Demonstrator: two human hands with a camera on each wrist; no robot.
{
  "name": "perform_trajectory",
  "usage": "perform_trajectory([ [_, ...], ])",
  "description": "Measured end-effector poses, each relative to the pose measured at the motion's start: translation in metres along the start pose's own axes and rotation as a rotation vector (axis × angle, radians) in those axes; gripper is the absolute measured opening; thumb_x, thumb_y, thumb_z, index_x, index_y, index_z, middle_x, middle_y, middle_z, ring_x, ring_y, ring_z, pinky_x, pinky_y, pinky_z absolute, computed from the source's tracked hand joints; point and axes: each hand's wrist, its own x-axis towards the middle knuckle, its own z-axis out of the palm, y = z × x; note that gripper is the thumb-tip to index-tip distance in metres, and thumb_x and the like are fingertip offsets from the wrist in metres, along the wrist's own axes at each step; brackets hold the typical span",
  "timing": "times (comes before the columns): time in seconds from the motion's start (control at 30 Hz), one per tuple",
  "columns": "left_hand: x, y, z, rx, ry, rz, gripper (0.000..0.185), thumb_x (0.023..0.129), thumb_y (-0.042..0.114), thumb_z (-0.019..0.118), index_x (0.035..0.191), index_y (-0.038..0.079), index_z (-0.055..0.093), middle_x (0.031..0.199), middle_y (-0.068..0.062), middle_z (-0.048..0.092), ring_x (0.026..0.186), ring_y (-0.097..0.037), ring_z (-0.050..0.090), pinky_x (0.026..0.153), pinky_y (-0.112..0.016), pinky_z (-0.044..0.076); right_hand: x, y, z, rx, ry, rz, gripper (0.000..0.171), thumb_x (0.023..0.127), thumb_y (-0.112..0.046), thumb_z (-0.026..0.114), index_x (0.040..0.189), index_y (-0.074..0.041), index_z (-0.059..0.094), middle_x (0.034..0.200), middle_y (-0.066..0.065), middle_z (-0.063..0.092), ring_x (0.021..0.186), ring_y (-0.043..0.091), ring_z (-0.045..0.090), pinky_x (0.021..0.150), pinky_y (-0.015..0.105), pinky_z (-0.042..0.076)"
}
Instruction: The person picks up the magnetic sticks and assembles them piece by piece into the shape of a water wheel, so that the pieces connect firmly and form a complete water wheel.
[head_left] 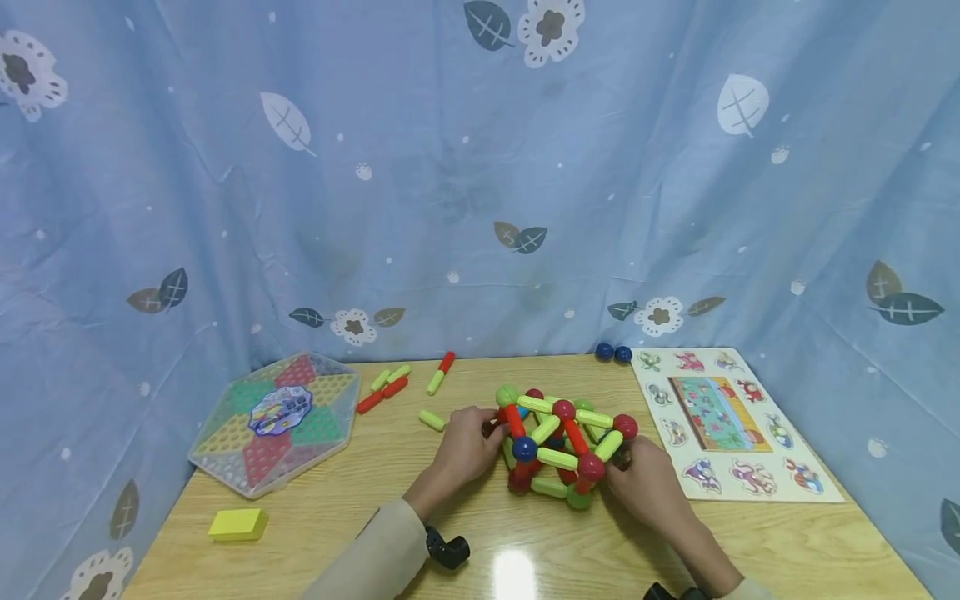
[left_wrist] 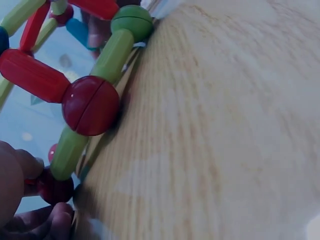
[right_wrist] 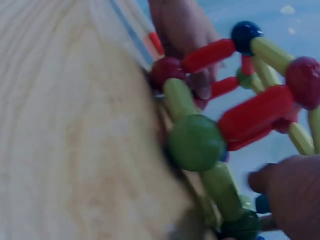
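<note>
A frame of ball-and-rod building pieces (head_left: 576,437) stands on the wooden table between both hands. It joins red, green and blue balls with yellow-green and red rods. My left hand (head_left: 465,446) is at its left side; in the left wrist view, the thumb and fingers pinch a dark red ball (left_wrist: 56,189) at a low corner. At the right side, my right hand (head_left: 647,482) holds the frame low down, under a red ball (head_left: 626,427). In the right wrist view its thumb is near a dark green ball (right_wrist: 241,226); its other fingers are mostly hidden.
Loose red rods (head_left: 371,402) and yellow-green rods (head_left: 432,420) lie behind and left. A star-patterned game board (head_left: 327,387) and a yellow block (head_left: 237,525) are at left. Two dark blue balls (head_left: 604,352) lie at the back, near a sea-animal puzzle board (head_left: 712,367). Curtains (head_left: 450,208) surround the table.
</note>
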Motion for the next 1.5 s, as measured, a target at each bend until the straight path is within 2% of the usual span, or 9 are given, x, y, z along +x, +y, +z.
perform_trajectory([
  [0.23, -0.003, 0.0, 0.002, 0.002, 0.03, 0.0, 0.012, 0.102, 0.013, 0.076, 0.108, 0.007, 0.084, 0.082, 0.001, 0.075, 0.074, -0.009, 0.062, 0.066, -0.024, 0.051, -0.002, 0.001, 0.006, -0.006, 0.111, -0.003, 0.011, 0.092, -0.011, 0.075, 0.093, -0.001, 0.07, 0.086, 0.013, 0.075, 0.083, 0.031, 0.073, 0.07, 0.051, 0.059],
  [0.4, -0.002, 0.003, 0.0, 0.007, 0.011, -0.023, 0.017, 0.101, 0.014, 0.077, 0.114, 0.005, 0.083, 0.079, 0.002, 0.071, 0.071, -0.009, 0.057, 0.063, -0.024, 0.047, 0.0, 0.003, 0.006, -0.011, 0.1, -0.014, 0.017, 0.089, -0.012, 0.078, 0.097, 0.001, 0.072, 0.084, 0.011, 0.074, 0.081, 0.029, 0.073, 0.069, 0.048, 0.06],
  [0.57, 0.001, -0.001, -0.002, -0.045, -0.09, -0.043, 0.017, 0.102, 0.021, 0.076, 0.107, 0.005, 0.08, 0.074, 0.003, 0.06, 0.067, -0.01, 0.049, 0.06, -0.026, 0.038, 0.003, 0.006, 0.002, 0.027, 0.021, 0.047, 0.012, 0.086, -0.009, 0.075, 0.089, 0.001, 0.069, 0.072, 0.006, 0.063, 0.069, 0.022, 0.058, 0.059, 0.037, 0.049],
  [0.77, 0.003, -0.01, -0.004, -0.09, -0.213, -0.059, 0.017, 0.105, 0.021, 0.073, 0.093, 0.009, 0.07, 0.075, 0.002, 0.057, 0.067, -0.013, 0.051, 0.059, -0.029, 0.041, 0.006, 0.008, -0.003, 0.134, -0.06, 0.136, 0.009, 0.089, -0.01, 0.074, 0.088, -0.002, 0.071, 0.066, 0.002, 0.056, 0.063, 0.018, 0.051, 0.055, 0.032, 0.041],
  [0.93, 0.0, -0.006, -0.009, -0.114, -0.269, -0.062, 0.019, 0.103, 0.02, 0.075, 0.087, 0.012, 0.067, 0.073, 0.003, 0.056, 0.067, -0.013, 0.052, 0.06, -0.028, 0.042, 0.007, 0.007, -0.005, 0.198, -0.083, 0.156, 0.019, 0.091, -0.012, 0.077, 0.104, 0.001, 0.078, 0.079, 0.006, 0.067, 0.072, 0.019, 0.053, 0.062, 0.032, 0.044],
  [1.07, -0.002, 0.006, -0.02, -0.189, -0.366, -0.131, 0.016, 0.101, 0.018, 0.076, 0.087, 0.01, 0.072, 0.074, -0.001, 0.063, 0.067, -0.013, 0.054, 0.064, -0.027, 0.042, 0.007, 0.006, -0.006, 0.246, -0.107, 0.162, 0.026, 0.095, -0.018, 0.081, 0.113, 0.0, 0.08, 0.098, 0.01, 0.078, 0.085, 0.019, 0.059, 0.073, 0.031, 0.049],
  [1.27, -0.004, 0.016, -0.034, -0.339, -0.463, -0.235, 0.007, 0.099, 0.008, 0.075, 0.105, 0.004, 0.077, 0.09, -0.003, 0.073, 0.076, -0.016, 0.064, 0.069, -0.026, 0.052, 0.007, 0.007, -0.008, 0.411, -0.192, 0.221, 0.025, 0.098, -0.019, 0.079, 0.112, 0.002, 0.075, 0.092, 0.006, 0.068, 0.08, 0.018, 0.055, 0.066, 0.028, 0.045],
  [1.43, -0.005, 0.014, -0.041, -0.379, -0.485, -0.238, 0.017, 0.097, 0.006, 0.078, 0.112, 0.004, 0.073, 0.082, -0.001, 0.063, 0.073, -0.016, 0.056, 0.066, -0.029, 0.048, 0.008, 0.008, -0.009, 0.48, -0.236, 0.227, 0.029, 0.096, -0.018, 0.08, 0.115, 0.003, 0.074, 0.094, 0.005, 0.066, 0.085, 0.018, 0.055, 0.068, 0.027, 0.045],
  [1.5, -0.006, 0.011, -0.042, -0.364, -0.49, -0.197, 0.032, 0.097, 0.006, 0.078, 0.128, 0.004, 0.07, 0.097, -0.004, 0.069, 0.084, -0.017, 0.06, 0.076, -0.032, 0.05, 0.008, 0.008, -0.009, 0.487, -0.255, 0.216, 0.027, 0.095, -0.017, 0.082, 0.112, 0.002, 0.073, 0.094, 0.005, 0.064, 0.088, 0.018, 0.055, 0.071, 0.027, 0.045],
])
